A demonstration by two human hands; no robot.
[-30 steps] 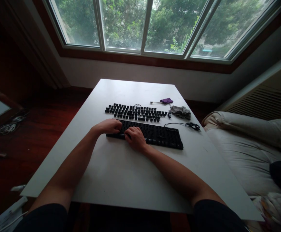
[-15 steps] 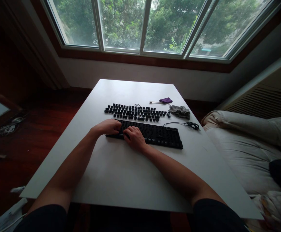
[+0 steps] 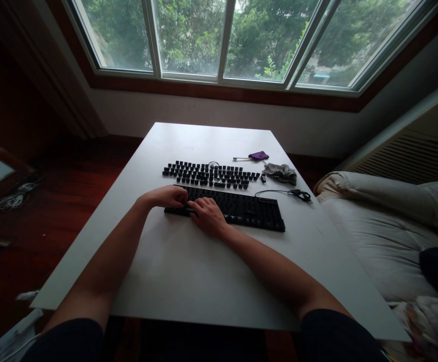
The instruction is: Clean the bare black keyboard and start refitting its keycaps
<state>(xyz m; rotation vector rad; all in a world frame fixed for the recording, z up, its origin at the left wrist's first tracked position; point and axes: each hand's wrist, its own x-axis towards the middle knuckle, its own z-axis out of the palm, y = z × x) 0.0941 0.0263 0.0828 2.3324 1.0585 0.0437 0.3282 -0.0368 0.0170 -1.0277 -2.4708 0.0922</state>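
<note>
A black keyboard [image 3: 256, 211] lies on the white table, its left end beneath both of my hands. My left hand [image 3: 171, 196] is closed at that end, fingers curled down onto the keys; whatever its fingertips may hold is hidden. My right hand [image 3: 209, 215] rests on the keyboard just beside it, fingers apart and slightly bent, the thumb side close to the left fingertips. Behind the keyboard, loose black keycaps [image 3: 204, 176] stand in several rows.
On the white table [image 3: 204, 271], a coiled black cable [image 3: 300, 195] lies right of the keyboard. Beyond it are a grey cloth [image 3: 280, 173], a purple cloth [image 3: 258, 156] and a thin stick [image 3: 241, 159]. A pale sofa [image 3: 369, 226] stands at the right, below a window [image 3: 189, 40].
My right hand's thumb and fingers have shifted slightly left, closer to my left hand. The left hand has moved a little left. The keyboard and keycaps stay put.
</note>
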